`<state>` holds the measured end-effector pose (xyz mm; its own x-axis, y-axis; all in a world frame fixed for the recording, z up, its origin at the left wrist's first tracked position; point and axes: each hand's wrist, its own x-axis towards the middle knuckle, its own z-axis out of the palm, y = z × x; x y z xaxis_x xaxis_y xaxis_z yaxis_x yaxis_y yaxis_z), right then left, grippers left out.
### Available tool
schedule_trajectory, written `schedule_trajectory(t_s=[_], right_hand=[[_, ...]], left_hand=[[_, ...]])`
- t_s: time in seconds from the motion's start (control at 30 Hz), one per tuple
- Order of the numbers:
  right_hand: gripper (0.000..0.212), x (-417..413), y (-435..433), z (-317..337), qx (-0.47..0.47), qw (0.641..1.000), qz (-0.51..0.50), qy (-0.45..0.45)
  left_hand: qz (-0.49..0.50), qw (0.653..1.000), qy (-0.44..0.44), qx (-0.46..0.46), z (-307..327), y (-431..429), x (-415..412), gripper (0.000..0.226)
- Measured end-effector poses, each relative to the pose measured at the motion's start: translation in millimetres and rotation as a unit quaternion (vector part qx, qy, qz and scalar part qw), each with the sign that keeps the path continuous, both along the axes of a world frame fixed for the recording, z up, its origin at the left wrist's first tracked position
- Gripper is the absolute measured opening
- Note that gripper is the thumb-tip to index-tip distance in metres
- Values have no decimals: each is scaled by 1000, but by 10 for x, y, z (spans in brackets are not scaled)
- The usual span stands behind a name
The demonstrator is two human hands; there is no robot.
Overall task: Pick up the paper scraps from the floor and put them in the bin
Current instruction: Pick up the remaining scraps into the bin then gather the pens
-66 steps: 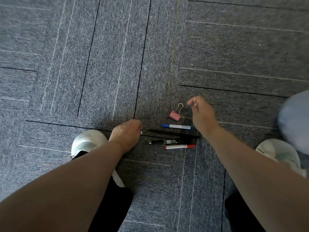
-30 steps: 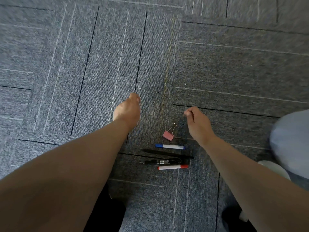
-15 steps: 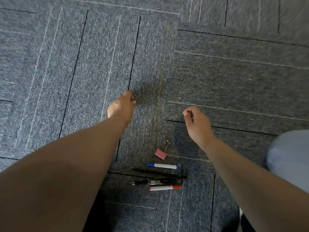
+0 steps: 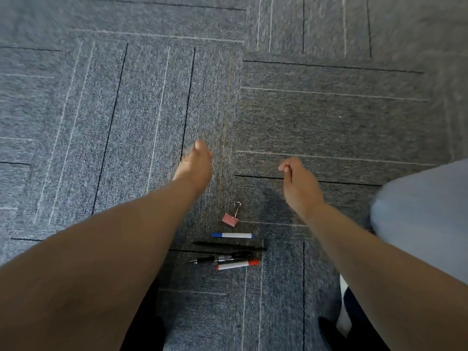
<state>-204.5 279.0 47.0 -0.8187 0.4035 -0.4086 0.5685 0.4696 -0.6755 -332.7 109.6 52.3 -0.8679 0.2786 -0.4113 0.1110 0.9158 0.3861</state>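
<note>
No paper scrap or bin shows clearly in the head view. My left hand (image 4: 195, 165) hovers over the grey carpet (image 4: 329, 122), seen from the back with its fingers curled under, so anything inside it is hidden. To its right, my right hand (image 4: 300, 183) is held with thumb and fingertips pinched together, and I see nothing between them. Both hands are above the floor, beyond a group of pens.
Between my forearms lie a pink binder clip (image 4: 230, 219), a blue-capped marker (image 4: 233, 235), a long black pen (image 4: 228, 245), a black click pen (image 4: 220, 259) and a red-capped marker (image 4: 238, 264). A blurred pale blue-grey shape (image 4: 425, 224) fills the right edge.
My left hand has lifted off the carpet beside the pens and moved forward. Both hands now sit beyond the binder clip, and the view has shifted forward, so the pens lie nearer to me.
</note>
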Motion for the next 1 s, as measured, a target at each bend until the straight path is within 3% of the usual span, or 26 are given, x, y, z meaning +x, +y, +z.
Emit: schedule_trajectory(t_s=[0.2, 0.37, 0.43, 0.53, 0.67, 0.73, 0.83, 0.9, 1.0], right_hand=[[14, 295, 214, 1041, 75, 994, 8, 81], [19, 939, 591, 2166, 244, 945, -18, 215], [20, 1265, 870, 2365, 289, 931, -89, 204], [21, 1874, 1365, 2586, 336, 904, -198, 178], [23, 2267, 1730, 2531, 297, 917, -233, 125], [30, 2377, 1862, 2380, 236, 947, -210, 61], [64, 2574, 1975, 2109, 171, 973, -101, -121], [73, 2670, 1972, 2030, 176, 971, -80, -139], [74, 2737, 1926, 2023, 198, 971, -70, -118]], left_hand=[[-116, 990, 60, 58, 1042, 475, 496, 23], [-227, 965, 131, 28, 1882, 961, 1049, 31], [-236, 962, 119, 75, 2138, 1157, 1243, 26], [-301, 929, 115, 179, 2484, 1653, 1650, 17], [-416, 876, 122, 211, 2595, 2393, 2164, 18], [-459, 864, 99, 179, 2492, 2668, 2337, 19], [-559, 826, 55, -34, 2186, 2827, 2482, 42], [-579, 807, 42, -109, 2014, 2776, 2522, 52], [-584, 803, 54, -102, 1916, 2629, 2506, 65]])
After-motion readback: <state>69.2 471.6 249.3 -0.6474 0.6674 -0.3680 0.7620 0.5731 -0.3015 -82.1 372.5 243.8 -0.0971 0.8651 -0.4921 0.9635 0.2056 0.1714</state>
